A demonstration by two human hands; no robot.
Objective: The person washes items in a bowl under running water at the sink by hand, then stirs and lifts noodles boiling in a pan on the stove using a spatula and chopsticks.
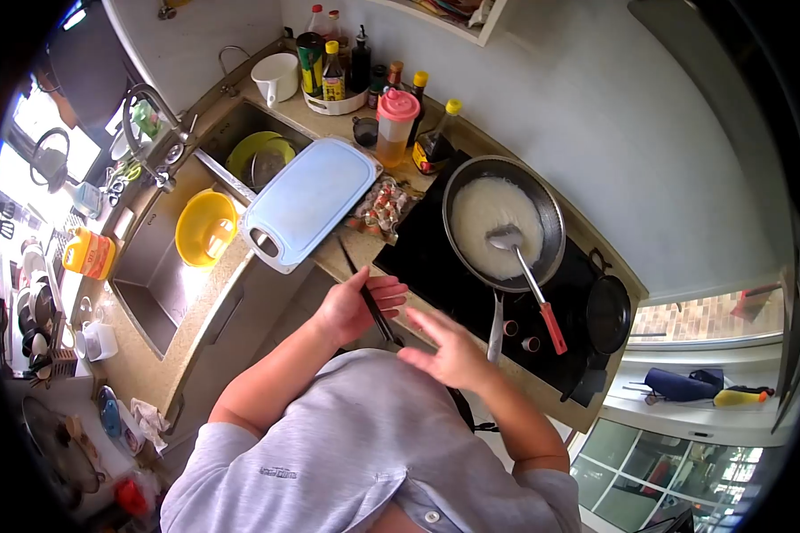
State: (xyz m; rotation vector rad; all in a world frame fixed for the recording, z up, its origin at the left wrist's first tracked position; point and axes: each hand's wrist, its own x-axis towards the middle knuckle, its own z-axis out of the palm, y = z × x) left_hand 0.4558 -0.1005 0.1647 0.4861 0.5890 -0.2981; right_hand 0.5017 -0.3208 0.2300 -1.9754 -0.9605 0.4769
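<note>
My left hand [361, 309] is in front of the counter, palm turned up and fingers stretched out. A long thin black thing [350, 256] runs past its thumb; I cannot tell whether the hand touches it. Facing it, my right hand [447, 348] hovers with fingers apart and nothing in it, close to the handle of the pan. That deep frying pan [457, 258] sits on the black cooktop [422, 233] and contains a white, thick liquid [489, 206]. A slotted metal turner [507, 238] with a red handle rests in it, its handle leaning over the rim.
A blue cutting board [316, 200] bridges the counter by the sink [151, 258], which holds a yellow basin [206, 227]. Beside the board lie a packaged food bag [384, 206], a pink-lidded pitcher [396, 129] and several sauce bottles. A small black pan [608, 314] stands right.
</note>
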